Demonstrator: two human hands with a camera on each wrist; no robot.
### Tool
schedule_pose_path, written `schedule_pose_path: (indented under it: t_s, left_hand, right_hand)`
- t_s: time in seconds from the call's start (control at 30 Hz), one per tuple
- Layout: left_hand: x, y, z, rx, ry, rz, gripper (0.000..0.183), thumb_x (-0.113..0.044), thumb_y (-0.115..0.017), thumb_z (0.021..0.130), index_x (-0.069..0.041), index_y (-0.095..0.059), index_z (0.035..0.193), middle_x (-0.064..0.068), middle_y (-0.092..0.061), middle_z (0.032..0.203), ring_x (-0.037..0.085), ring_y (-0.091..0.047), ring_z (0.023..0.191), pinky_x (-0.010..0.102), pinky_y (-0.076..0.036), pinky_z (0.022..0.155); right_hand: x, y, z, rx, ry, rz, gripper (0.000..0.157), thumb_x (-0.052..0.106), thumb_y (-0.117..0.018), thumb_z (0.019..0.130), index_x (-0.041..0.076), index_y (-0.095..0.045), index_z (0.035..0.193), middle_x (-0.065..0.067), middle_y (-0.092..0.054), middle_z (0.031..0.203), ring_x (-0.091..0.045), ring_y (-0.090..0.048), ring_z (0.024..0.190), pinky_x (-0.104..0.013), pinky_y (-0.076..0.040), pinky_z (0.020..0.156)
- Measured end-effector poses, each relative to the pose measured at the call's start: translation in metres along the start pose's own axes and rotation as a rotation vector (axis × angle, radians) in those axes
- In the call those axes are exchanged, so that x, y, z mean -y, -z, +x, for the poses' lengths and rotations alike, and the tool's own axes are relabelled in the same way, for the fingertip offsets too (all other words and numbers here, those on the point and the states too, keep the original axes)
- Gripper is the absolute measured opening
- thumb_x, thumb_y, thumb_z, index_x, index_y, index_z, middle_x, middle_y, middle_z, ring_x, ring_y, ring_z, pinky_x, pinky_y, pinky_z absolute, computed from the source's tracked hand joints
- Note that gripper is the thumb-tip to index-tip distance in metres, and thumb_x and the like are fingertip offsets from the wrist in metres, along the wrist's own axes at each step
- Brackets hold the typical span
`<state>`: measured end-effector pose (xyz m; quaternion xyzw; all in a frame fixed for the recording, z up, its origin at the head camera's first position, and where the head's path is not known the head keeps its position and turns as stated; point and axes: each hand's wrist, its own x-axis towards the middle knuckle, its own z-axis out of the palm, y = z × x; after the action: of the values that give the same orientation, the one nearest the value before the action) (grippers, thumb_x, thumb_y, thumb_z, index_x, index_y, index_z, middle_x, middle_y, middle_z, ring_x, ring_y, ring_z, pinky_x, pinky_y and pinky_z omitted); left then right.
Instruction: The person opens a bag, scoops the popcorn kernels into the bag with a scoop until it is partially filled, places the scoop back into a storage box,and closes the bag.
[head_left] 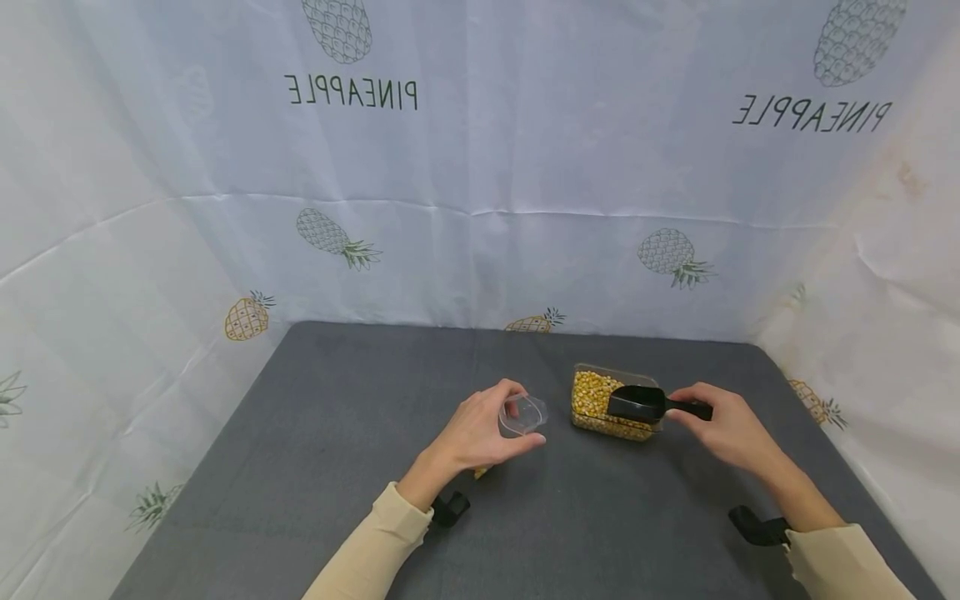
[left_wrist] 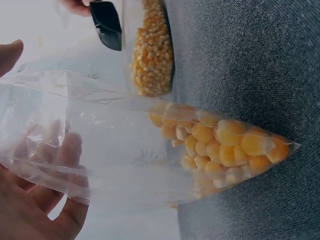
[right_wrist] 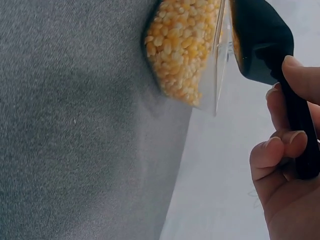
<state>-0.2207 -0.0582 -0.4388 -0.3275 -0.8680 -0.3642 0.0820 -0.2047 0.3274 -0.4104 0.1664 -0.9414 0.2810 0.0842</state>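
Left of the tub (head_left: 611,428) of corn (head_left: 594,392), the left hand (head_left: 471,431) holds a bag (left_wrist: 125,145) near its mouth; over the tub, the right hand (head_left: 726,427) grips a scoop (head_left: 637,403) — a hasty tilt could scatter corn.

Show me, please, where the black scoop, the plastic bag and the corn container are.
Black scoop (head_left: 649,404): head view, on its bowl.
Plastic bag (left_wrist: 131,146): left wrist view, clear side.
Corn container (right_wrist: 209,79): right wrist view, clear wall.

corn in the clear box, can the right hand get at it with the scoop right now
Probably yes: the right hand grips the black scoop above the clear box of corn, no lid shows, and the left hand holds the clear bag off to one side.
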Motion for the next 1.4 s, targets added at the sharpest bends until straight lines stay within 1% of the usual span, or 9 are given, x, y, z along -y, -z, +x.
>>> schedule_pose_path:
  t_s: [0.13,0.37,0.63,0.77,0.93,1.2,1.4]
  left_hand:
    - [0.0,0.0,0.0,0.008,0.007,-0.001,0.058,-0.048,-0.075,0.088,-0.013,-0.057,0.13,-0.007,-0.06,0.096,0.006,-0.049,0.071,0.026,-0.042,0.064]
    - [0.0,0.0,0.0,0.013,0.004,0.001,0.058,-0.048,-0.076,0.088,-0.013,-0.057,0.13,0.003,-0.064,0.097,0.006,-0.05,0.072,0.027,-0.043,0.065]
    - [-0.002,0.0,0.0,0.01,0.008,0.01,0.057,-0.047,-0.076,0.088,-0.012,-0.057,0.13,0.002,-0.064,0.097,0.007,-0.051,0.074,0.027,-0.043,0.066]
    - [-0.002,0.0,0.0,0.014,0.013,0.009,0.057,-0.047,-0.076,0.088,-0.012,-0.057,0.13,0.002,-0.064,0.097,0.006,-0.051,0.073,0.027,-0.043,0.065]
    - [-0.001,0.001,0.001,0.017,0.01,0.009,0.058,-0.047,-0.076,0.088,-0.012,-0.057,0.13,-0.001,-0.063,0.097,0.006,-0.051,0.072,0.026,-0.043,0.065]
    - [-0.001,0.001,0.001,0.024,0.017,0.015,0.057,-0.047,-0.076,0.088,-0.013,-0.057,0.13,0.002,-0.064,0.097,0.006,-0.05,0.071,0.026,-0.043,0.065]
    - [-0.002,0.0,0.001,0.027,0.021,0.01,0.058,-0.048,-0.075,0.088,-0.013,-0.057,0.13,-0.003,-0.063,0.097,0.005,-0.049,0.07,0.026,-0.043,0.064]
  right_hand:
    - [-0.004,0.0,0.001,0.01,-0.015,-0.017,0.026,0.017,-0.07,0.098,0.001,-0.07,0.119,-0.019,-0.067,0.116,-0.045,-0.06,0.109,-0.061,-0.048,0.086]
    - [-0.007,-0.001,0.003,0.011,0.008,-0.035,0.024,0.013,-0.071,0.097,-0.001,-0.07,0.116,-0.019,-0.067,0.113,-0.045,-0.061,0.106,-0.06,-0.049,0.084]
    - [-0.005,-0.003,0.007,0.039,0.011,-0.056,0.023,0.011,-0.072,0.095,-0.002,-0.071,0.114,-0.017,-0.068,0.11,-0.044,-0.063,0.103,-0.058,-0.05,0.083]
    - [-0.004,-0.008,0.009,0.053,0.014,-0.063,0.022,0.011,-0.072,0.094,-0.002,-0.071,0.112,-0.017,-0.068,0.11,-0.044,-0.062,0.104,-0.058,-0.05,0.082]
    - [-0.006,-0.014,0.011,0.056,-0.003,-0.081,0.022,0.009,-0.072,0.093,-0.002,-0.071,0.113,-0.018,-0.068,0.11,-0.044,-0.063,0.105,-0.059,-0.05,0.084]
    - [-0.005,-0.018,0.015,0.058,-0.004,-0.065,0.021,0.008,-0.072,0.093,-0.002,-0.071,0.112,-0.017,-0.068,0.109,-0.044,-0.063,0.104,-0.059,-0.05,0.083]
    - [-0.005,-0.024,0.018,0.063,-0.003,-0.057,0.022,0.008,-0.072,0.093,-0.001,-0.071,0.113,-0.016,-0.068,0.109,-0.043,-0.064,0.103,-0.058,-0.051,0.082]
